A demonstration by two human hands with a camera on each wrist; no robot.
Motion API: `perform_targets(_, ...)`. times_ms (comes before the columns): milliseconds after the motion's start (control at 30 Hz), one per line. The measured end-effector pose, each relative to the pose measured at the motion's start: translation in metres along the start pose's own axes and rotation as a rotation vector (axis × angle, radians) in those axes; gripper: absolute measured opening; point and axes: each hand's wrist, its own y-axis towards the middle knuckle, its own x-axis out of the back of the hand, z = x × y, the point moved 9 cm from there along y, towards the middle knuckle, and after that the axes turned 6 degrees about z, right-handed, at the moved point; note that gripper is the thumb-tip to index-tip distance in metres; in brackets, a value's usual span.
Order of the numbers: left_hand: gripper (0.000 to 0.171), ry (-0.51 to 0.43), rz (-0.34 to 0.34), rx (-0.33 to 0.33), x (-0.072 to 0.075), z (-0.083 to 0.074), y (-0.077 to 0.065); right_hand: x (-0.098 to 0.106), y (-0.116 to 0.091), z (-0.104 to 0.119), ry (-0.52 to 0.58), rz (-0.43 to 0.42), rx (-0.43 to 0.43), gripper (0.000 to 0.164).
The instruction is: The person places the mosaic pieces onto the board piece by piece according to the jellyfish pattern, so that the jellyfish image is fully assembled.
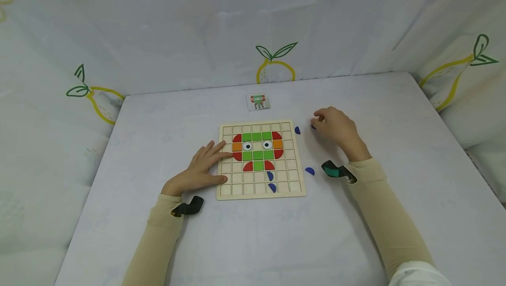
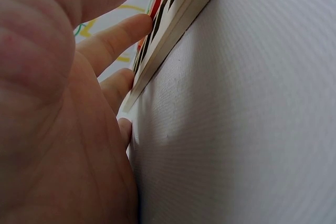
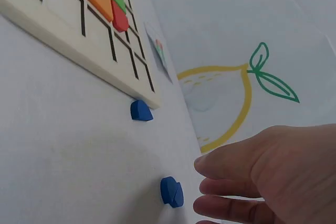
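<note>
My left hand (image 1: 201, 168) lies with fingers spread over the left edge of a wooden grid board (image 1: 292, 189), thumb and fingertips touching it. On the board, green squares (image 1: 257, 136), red rounded pieces (image 1: 248, 166), orange squares (image 1: 236, 146) and two eye pieces (image 1: 267, 144) form a figure. Two blue rounded pieces (image 1: 272, 187) sit below it. My right hand (image 1: 336, 128) is above the table right of the board, fingers loosely bent and holding nothing. Just by its fingertips lie blue pieces (image 3: 171, 191), close together; in the head view the hand partly hides them.
A small pattern card (image 1: 258, 101) lies behind the board. One loose blue piece (image 1: 297, 130) rests by the board's right edge, and another blue piece (image 1: 310, 171) lies nearer me. A white curtain with lemon prints (image 1: 276, 70) hangs behind the table.
</note>
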Motion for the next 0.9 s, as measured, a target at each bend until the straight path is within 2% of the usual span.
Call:
perform_targets(133,0.066,-0.004,0.001,-0.005,0.0002,-0.0002,-0.0004,-0.0023,0.0008,-0.0057,-0.031,-0.018,-0.030,0.046)
perform_targets(333,0.066,-0.011,-0.001,-0.012,0.0012,-0.0014,-0.0010,-0.0095,0.0061,-0.0095,-0.045,0.015,-0.045,0.042)
perform_targets(667,0.067,-0.015,0.001,0.007,0.0013,-0.0026,-0.0013,-0.0082,0.0054,-0.0069,0.019,-0.015,-0.021,0.032)
perform_targets(900,0.067,-0.014,-0.001,0.010,0.0014,-0.0017,-0.0015,-0.0057,0.0038,-0.0062,0.057,-0.002,-0.016,0.027)
